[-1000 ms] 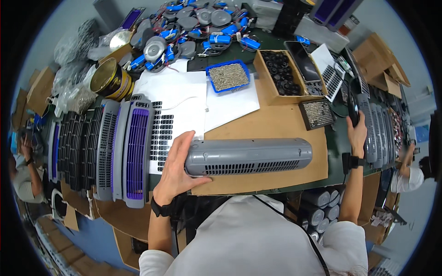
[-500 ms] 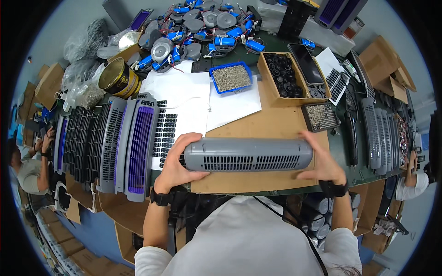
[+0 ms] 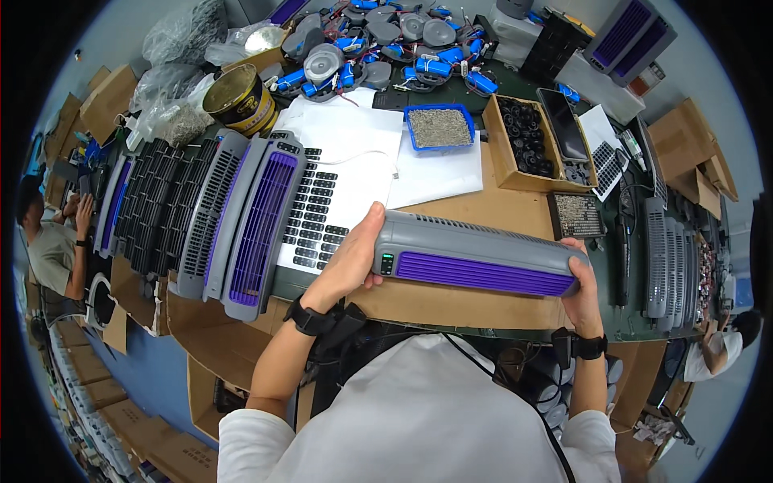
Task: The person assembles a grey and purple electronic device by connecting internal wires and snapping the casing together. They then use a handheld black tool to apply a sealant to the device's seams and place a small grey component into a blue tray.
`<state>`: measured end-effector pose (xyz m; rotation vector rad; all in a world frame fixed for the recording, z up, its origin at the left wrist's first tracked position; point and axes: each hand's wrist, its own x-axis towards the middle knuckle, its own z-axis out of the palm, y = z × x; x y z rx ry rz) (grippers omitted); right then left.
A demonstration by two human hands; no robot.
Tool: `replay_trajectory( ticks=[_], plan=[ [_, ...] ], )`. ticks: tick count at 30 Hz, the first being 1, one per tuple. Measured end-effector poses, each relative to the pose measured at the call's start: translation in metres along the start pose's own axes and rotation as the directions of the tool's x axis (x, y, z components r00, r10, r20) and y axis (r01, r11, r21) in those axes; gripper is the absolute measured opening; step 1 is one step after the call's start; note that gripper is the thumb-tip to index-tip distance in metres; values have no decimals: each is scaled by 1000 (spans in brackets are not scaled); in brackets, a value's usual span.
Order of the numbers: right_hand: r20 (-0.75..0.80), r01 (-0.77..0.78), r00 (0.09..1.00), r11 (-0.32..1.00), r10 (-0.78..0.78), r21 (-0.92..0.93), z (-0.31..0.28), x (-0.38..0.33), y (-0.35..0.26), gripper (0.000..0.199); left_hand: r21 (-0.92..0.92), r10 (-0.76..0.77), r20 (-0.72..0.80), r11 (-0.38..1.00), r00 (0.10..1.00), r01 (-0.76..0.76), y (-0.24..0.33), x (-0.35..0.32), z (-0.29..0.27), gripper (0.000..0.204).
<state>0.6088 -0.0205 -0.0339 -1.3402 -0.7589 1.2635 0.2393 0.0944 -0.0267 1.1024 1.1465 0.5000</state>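
Between my hands is a long grey appliance [image 3: 483, 256] with a purple louvred grille facing me and slots along its far edge. A small lit panel shows at its left end. My left hand [image 3: 351, 256] is closed round that end, thumb up along the side. The other end sits in the grip of my right hand [image 3: 583, 288], its fingers bent over the corner. The appliance is raised at a tilt over a cardboard sheet [image 3: 419, 310], its left end farther from me than its right.
Similar grey and purple units [image 3: 262, 229] stand left, by a sheet of small black panels [image 3: 316, 211]. A blue tray of screws [image 3: 440, 129], a box of black parts [image 3: 527, 141] and a screw tray [image 3: 576, 216] lie beyond. Grey speakers with blue batteries [image 3: 431, 68] fill the back.
The appliance has been turned from its slotted side to the purple grille, and its right end has swung nearer me. Both hands have closed onto its ends. The view has shifted.
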Motion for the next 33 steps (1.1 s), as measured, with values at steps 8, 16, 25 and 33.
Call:
replay_trajectory(
  ticks=[8,16,25,33],
  plan=[
    [-90,-26,995,999,29,40,-11,-19,-10,49,87,31,46,996,998,-35,9,1,21,86],
    [-185,51,982,998,-44,32,-30,-41,-8,46,134,-25,159,991,987,3,10,9,36,83],
    [-549,329,758,933,-352,-144,-62,-156,-57,47,-64,199,510,979,837,-194,5,20,51,82],
    [-873,118,88,875,-479,-469,-23,-396,-56,55,169,94,463,967,881,-192,-44,81,22,51]
  ],
)
